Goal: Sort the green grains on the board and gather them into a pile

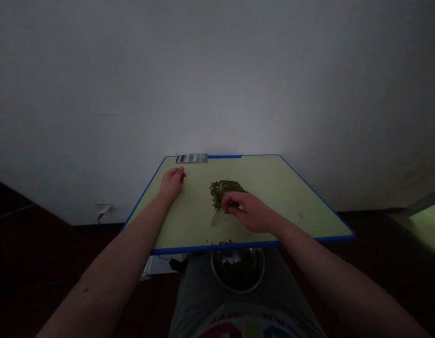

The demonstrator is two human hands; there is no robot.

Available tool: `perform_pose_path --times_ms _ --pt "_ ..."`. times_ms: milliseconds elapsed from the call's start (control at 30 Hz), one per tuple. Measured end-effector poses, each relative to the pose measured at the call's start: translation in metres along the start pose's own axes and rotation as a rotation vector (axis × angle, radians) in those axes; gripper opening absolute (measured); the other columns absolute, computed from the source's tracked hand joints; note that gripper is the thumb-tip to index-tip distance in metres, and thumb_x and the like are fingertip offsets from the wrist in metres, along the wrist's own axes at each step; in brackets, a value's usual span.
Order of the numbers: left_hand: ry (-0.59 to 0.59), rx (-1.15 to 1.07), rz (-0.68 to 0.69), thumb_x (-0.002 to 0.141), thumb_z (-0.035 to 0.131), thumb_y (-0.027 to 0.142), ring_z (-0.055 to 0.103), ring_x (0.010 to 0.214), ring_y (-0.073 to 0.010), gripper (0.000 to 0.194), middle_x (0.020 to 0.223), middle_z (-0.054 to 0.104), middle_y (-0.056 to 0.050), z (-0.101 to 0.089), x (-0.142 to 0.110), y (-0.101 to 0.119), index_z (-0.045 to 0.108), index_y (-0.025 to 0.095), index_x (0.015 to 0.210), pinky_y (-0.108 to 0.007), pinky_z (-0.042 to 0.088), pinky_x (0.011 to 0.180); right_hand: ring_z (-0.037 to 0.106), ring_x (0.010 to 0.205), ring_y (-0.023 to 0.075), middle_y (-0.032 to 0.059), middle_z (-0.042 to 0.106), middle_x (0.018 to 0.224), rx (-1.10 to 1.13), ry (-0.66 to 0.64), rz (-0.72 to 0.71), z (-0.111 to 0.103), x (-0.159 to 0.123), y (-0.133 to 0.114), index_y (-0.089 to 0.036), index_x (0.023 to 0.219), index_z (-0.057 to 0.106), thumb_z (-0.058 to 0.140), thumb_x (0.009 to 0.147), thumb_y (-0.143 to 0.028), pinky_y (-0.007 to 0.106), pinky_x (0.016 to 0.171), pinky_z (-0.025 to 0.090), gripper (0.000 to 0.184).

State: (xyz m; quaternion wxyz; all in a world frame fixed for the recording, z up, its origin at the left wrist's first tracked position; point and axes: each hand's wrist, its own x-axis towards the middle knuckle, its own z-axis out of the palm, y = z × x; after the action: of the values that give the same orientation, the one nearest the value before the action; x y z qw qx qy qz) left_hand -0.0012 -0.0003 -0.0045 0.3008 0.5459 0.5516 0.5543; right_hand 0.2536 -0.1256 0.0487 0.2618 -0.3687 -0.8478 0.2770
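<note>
A loose heap of small greenish-brown grains (226,187), too small to name for certain, lies on the pale yellow tabletop (270,176). My right hand (250,211) is over the near side of this heap, its fingers curled and pinched together. From beneath those fingers a clear curved edge (216,217) sticks out to the left; whether I grip it is hidden. My left hand (172,182) rests at the left of the table, loosely closed, with no object showing in it. On my lap, just below the table's front edge, sits a shiny metal bowl (238,270).
Several more grains (226,242) lie along the blue front edge. Near the far left edge is a phone (192,158), partly blurred. A small dark sliver (301,216) lies at the right. The wall (224,84) rises behind the table, with a plug (105,210) at lower left.
</note>
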Motion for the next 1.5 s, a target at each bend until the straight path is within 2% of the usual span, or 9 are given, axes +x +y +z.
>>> perform_pose_path --times_ms 100,167,300,467,1100,1500 --pt "0.009 -0.015 -0.003 0.074 0.047 0.046 0.036 0.038 -0.0076 0.034 0.042 0.041 0.004 0.001 0.000 0.000 0.053 0.017 0.057 -0.021 0.026 0.038 0.056 0.075 0.0116 0.0016 0.065 0.083 0.005 -0.143 -0.151 0.019 0.028 -0.012 -0.017 0.101 0.060 0.045 0.077 -0.006 0.024 0.071 0.040 0.030" --pt "0.010 -0.016 -0.001 0.073 0.047 0.045 0.036 0.038 -0.0077 0.033 0.042 0.041 0.004 0.001 0.001 -0.001 0.052 0.017 0.056 -0.022 0.026 0.038 0.056 0.076 0.0119 0.0027 0.065 0.085 -0.031 -0.256 -0.231 0.033 0.043 -0.018 -0.016 0.098 0.062 0.044 0.077 -0.004 0.023 0.071 0.040 0.031" --pt "-0.001 -0.043 0.023 0.074 0.047 0.044 0.037 0.039 -0.0079 0.032 0.043 0.042 0.004 -0.001 0.004 -0.005 0.052 0.017 0.057 -0.022 0.028 0.039 0.056 0.080 0.0129 0.0035 0.065 0.092 -0.085 -0.369 -0.293 0.051 0.058 -0.019 -0.017 0.094 0.064 0.047 0.077 -0.006 0.023 0.074 0.040 0.027" --pt "-0.007 -0.045 0.007 0.073 0.047 0.045 0.036 0.038 -0.0077 0.033 0.043 0.041 0.004 -0.002 0.007 -0.011 0.052 0.017 0.056 -0.022 0.027 0.038 0.057 0.087 0.0141 0.0043 0.066 0.093 -0.107 -0.371 -0.297 0.052 0.051 -0.008 -0.017 0.094 0.064 0.045 0.078 -0.007 0.025 0.078 0.040 0.026" --pt "0.001 -0.002 0.021 0.074 0.046 0.043 0.036 0.039 -0.0079 0.032 0.043 0.043 0.003 -0.001 -0.002 -0.003 0.052 0.017 0.057 -0.022 0.028 0.040 0.056 0.085 0.0146 0.0050 0.065 0.092 -0.151 -0.268 -0.181 0.021 0.007 0.016 -0.016 0.095 0.064 0.045 0.076 -0.005 0.026 0.078 0.041 0.030" --pt "0.006 -0.009 0.013 0.074 0.047 0.044 0.036 0.038 -0.0076 0.033 0.043 0.042 0.003 0.002 -0.002 -0.003 0.052 0.017 0.056 -0.021 0.027 0.039 0.056 0.088 0.0150 0.0045 0.065 0.093 -0.114 -0.204 -0.025 0.007 -0.017 0.021 -0.018 0.095 0.064 0.044 0.077 -0.005 0.028 0.080 0.041 0.030"
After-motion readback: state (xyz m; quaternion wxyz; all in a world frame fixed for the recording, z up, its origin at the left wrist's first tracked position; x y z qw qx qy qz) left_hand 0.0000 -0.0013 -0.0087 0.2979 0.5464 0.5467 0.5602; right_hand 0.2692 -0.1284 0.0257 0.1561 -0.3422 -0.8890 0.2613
